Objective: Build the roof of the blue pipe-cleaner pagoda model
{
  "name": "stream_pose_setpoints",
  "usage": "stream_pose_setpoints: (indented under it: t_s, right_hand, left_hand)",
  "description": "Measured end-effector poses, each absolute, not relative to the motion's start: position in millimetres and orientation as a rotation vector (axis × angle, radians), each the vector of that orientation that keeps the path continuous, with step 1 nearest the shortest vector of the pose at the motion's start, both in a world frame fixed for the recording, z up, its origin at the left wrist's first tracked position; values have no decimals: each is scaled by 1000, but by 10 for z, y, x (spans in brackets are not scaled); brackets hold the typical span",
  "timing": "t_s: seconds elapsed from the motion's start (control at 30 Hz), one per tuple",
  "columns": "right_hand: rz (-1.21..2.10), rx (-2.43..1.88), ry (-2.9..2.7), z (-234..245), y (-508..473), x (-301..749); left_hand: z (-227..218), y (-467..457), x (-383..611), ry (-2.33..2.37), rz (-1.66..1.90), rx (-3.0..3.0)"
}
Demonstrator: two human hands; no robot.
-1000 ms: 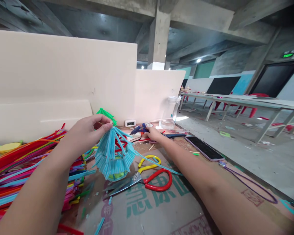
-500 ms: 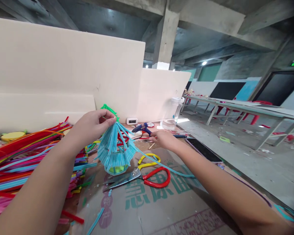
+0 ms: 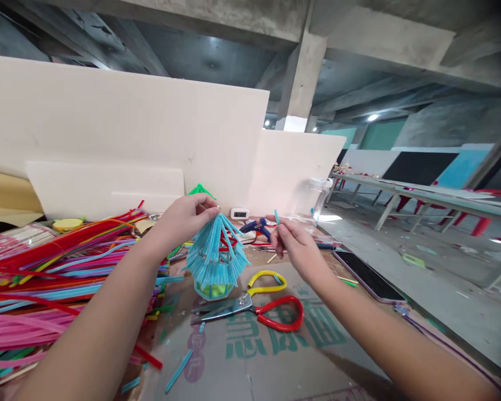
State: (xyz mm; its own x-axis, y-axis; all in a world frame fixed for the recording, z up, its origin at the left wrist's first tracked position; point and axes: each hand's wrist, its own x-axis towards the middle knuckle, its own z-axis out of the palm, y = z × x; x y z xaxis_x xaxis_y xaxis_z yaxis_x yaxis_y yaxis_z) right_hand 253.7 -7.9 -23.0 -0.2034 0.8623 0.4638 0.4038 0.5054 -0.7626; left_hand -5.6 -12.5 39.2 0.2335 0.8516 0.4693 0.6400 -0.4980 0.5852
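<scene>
A cone-roofed model [image 3: 217,259] of light-blue pipe cleaners stands in the middle, with red strips inside and a green-yellow base. My left hand [image 3: 183,223] pinches its peak between thumb and fingers. To the right, my right hand [image 3: 294,242] is closed on a light-blue pipe cleaner [image 3: 277,216]; a short end sticks up above the fingertips. Behind that hand lies a dark blue glue gun [image 3: 256,226]. Scissors [image 3: 250,302] with one yellow and one red handle lie in front of the model on a printed cardboard sheet [image 3: 225,373].
Bundles of colourful pipe cleaners [image 3: 58,289] cover the left side. White boards [image 3: 150,128] stand behind, with a small digital clock [image 3: 239,213] and a clear bottle [image 3: 313,197] near them. A phone [image 3: 367,274] lies along the right edge. Blue offcuts [image 3: 178,371] lie in front.
My right hand has drawn back from beside the glue gun and now shows a blue pipe cleaner's end upright. The view has turned left. My left hand stays at the model's peak.
</scene>
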Motion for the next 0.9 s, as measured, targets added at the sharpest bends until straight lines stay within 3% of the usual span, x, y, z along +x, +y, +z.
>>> stream_pose_setpoints:
  t_s: [0.07,0.23,0.4,0.63,0.9]
  right_hand:
    - [697,-887,-1804,-37,-223,2392]
    - [493,-911,-1938,220,-469,2063]
    - [152,-1015,-2054,122,-482,2036]
    - [88,-1022,-2019,114,-562,2157]
    - [91,-950,-1989,68,-562,2155]
  left_hand:
    - [378,-114,-48,1399,1163,2252]
    - [340,-89,-13,1385,1237,2296]
    - [352,-99,27,1349,1365,2348]
    - [333,-175,159,1284,1763,2256]
    - [313,-258,237,1242,1819,2313]
